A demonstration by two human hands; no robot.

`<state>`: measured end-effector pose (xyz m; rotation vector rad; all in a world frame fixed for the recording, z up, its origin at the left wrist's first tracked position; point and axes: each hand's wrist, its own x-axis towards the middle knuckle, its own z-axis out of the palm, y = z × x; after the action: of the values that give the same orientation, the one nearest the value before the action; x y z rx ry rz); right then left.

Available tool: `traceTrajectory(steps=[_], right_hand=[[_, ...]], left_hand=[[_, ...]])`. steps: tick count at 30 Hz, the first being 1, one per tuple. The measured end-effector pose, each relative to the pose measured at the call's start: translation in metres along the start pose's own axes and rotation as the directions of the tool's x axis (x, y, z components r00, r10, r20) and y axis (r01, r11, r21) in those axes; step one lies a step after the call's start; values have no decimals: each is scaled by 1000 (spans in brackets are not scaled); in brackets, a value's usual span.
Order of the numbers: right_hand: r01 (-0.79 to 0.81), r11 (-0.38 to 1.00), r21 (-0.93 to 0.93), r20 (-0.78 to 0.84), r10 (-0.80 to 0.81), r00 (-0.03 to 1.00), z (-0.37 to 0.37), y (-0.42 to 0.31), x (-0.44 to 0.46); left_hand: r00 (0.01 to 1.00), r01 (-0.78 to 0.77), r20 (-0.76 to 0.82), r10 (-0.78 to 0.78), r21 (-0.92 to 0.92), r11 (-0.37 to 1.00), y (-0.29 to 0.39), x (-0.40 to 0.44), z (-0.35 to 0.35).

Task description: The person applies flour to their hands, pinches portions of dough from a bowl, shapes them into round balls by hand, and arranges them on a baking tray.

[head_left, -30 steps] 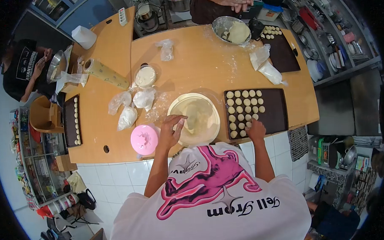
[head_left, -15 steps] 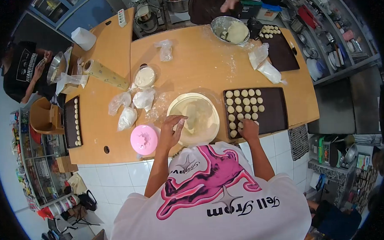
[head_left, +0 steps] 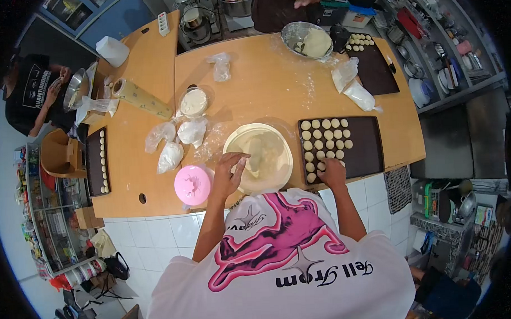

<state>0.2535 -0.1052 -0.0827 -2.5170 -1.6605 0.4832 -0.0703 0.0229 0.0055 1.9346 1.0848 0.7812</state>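
My left hand (head_left: 229,174) is at the left rim of a cream-coloured bowl (head_left: 286,164), thumb and fingers apart and nothing in them. Flour-like dust coats the bowl's inside, with a darker patch at its middle. Over the near edge of a dark baking tray (head_left: 363,161), my right hand (head_left: 333,172) has its fingers curled down at a dough ball (head_left: 321,165); the fingertips are partly hidden. Rows of small round dough balls (head_left: 326,134) fill the tray's left part. Left of the bowl sits a pink container (head_left: 192,185).
Plastic bags of white powder (head_left: 170,157), a tub of powder (head_left: 194,102) and a wrap roll (head_left: 142,99) lie left. A metal bowl with dough (head_left: 315,43) and another tray (head_left: 379,71) stand at the back. Two people work across and at the left (head_left: 36,91).
My two hands stay almost in place. The hand of the person across the table has shifted slightly right and up.
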Motion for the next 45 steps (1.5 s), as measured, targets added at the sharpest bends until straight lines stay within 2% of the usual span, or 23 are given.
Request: traceTrajectory(steps=[4,7,10,13,16,22,28,34,37,43,45], right_hand=[[-9,989,147,-162,33,986,-5,10,-12],[-58,985,162,-70,70,995,-15,14,-25],[-99,989,108,-20,102,995,8,19,-33],[-34,986,166,-70,46,996,15,17,-38],[-169,973,156,-231,203,952,15,23,-42],[-418,900,121,-111,431,896,0,19,-40],[-488,864,121,-13,493,870,1,17,-34],[-499,857,126,6,502,865,2,23,-28],[-513,842,168,-85,531,843,-10,21,-28],[-172,951,255,-319,251,914,30,65,-11],[-141,946,291,-305,232,924,35,75,-7]], left_hand=[[1000,6,-10,-6,9,1000,-1,-1,-2],[1000,3,5,-4,8,1000,0,-2,0],[1000,16,26,-16,-36,999,-2,-2,5],[1000,-1,28,1,-3,1000,-3,-1,9],[1000,21,16,-21,-35,999,-4,-2,8],[999,20,29,-20,-16,1000,-7,-3,7],[999,32,33,-32,-20,999,-3,-1,7],[999,31,34,-31,-9,999,-3,-1,6],[999,42,26,-41,-43,998,-7,-1,6],[1000,20,20,-20,2,1000,-7,3,7],[1000,24,10,-24,-6,1000,-5,4,6]])
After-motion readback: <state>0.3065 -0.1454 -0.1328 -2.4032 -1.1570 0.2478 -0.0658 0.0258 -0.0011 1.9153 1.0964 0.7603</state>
